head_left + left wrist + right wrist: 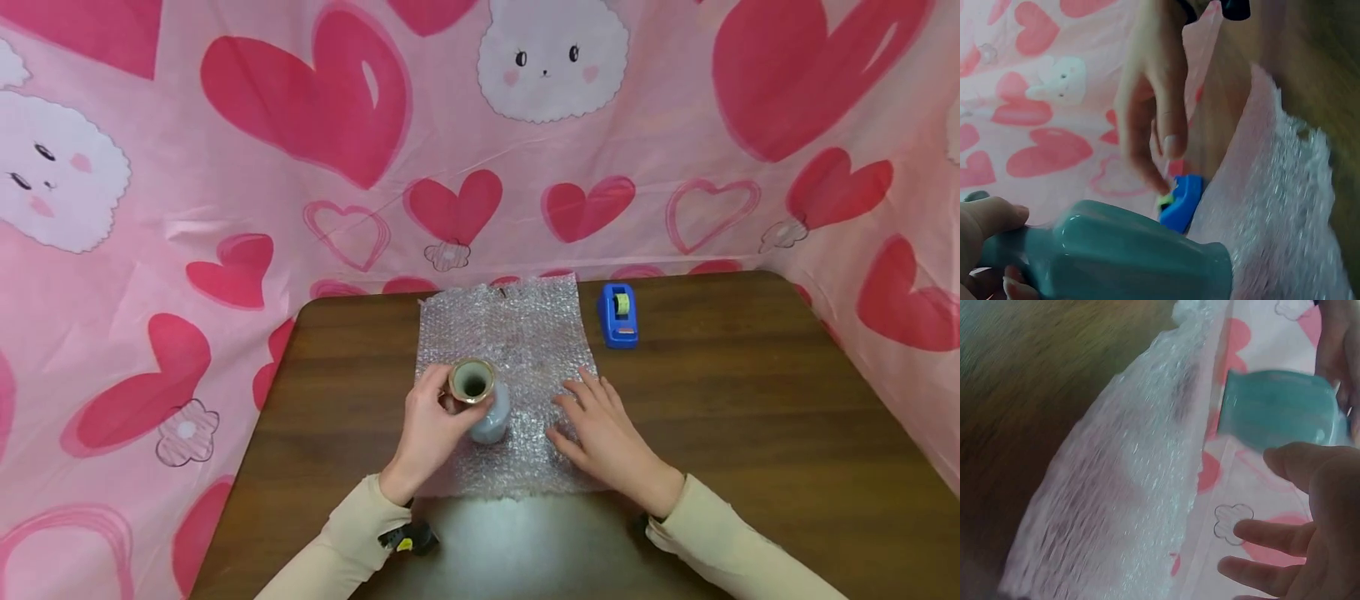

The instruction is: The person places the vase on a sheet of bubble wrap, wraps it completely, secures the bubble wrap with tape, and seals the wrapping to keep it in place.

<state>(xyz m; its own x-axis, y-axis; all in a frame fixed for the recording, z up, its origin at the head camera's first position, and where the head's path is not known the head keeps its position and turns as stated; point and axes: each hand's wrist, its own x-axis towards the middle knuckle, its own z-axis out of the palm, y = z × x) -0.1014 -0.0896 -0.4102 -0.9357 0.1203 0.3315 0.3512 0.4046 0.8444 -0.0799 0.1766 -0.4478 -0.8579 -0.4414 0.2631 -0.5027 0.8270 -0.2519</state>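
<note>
A glossy blue-green vase (pixel 491 419) with a flared, brown-edged mouth stands roughly upright in the middle, its base close over a sheet of bubble wrap (pixel 510 333). My left hand (pixel 429 423) grips it by the narrow neck, thumb on the near side. In the left wrist view the vase (pixel 1129 250) shows its wide shoulder and tapering body. Off to the right, my right hand (pixel 606 437) hovers with spread fingers over the wrap's right edge, holding nothing. The right wrist view has those fingers (pixel 1272 537) apart from the vase (pixel 1279 407).
A blue tape dispenser (pixel 618 317) with a roll of tape sits just right of the wrap's far corner. The brown wooden table (pixel 735 375) extends on both sides. Behind it hangs a pink cloth (pixel 525 150) printed with hearts.
</note>
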